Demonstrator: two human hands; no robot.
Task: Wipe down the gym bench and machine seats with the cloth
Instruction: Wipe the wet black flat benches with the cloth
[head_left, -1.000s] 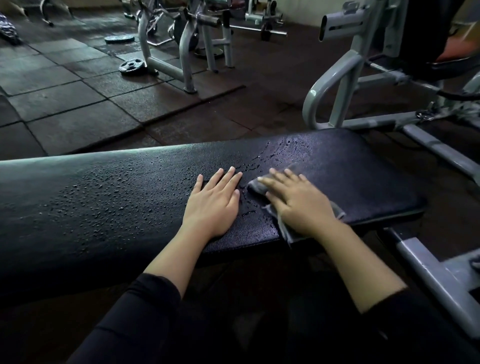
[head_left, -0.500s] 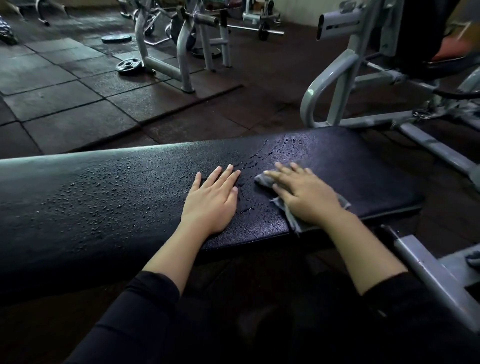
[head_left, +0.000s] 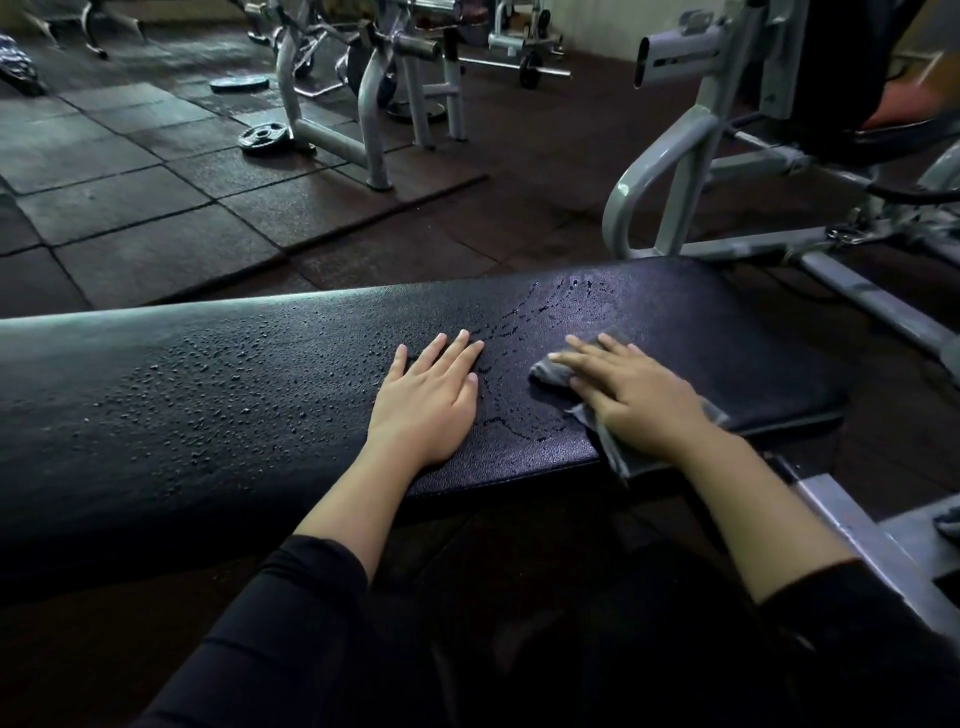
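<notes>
Four straight fingers of the right hand (head_left: 636, 397) press a grey crumpled cloth (head_left: 613, 447) flat near the right end of the black padded vinyl bench (head_left: 208, 410), its corner trailing over the near edge. Flat-fingered, the left hand (head_left: 428, 397) braces mid-bench. Droplets toward the bench's left end could be missed, judging by the cloth's small reach.

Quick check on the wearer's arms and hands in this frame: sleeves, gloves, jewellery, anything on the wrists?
Both arms wear black long sleeves, left sleeve and right sleeve, pushed up so the forearms are bare. The fabric looks smooth and close-fitting, with no visible logo or marking. The left hand and right hand are bare: no gloves, and no rings, watch or wristbands show.
</notes>
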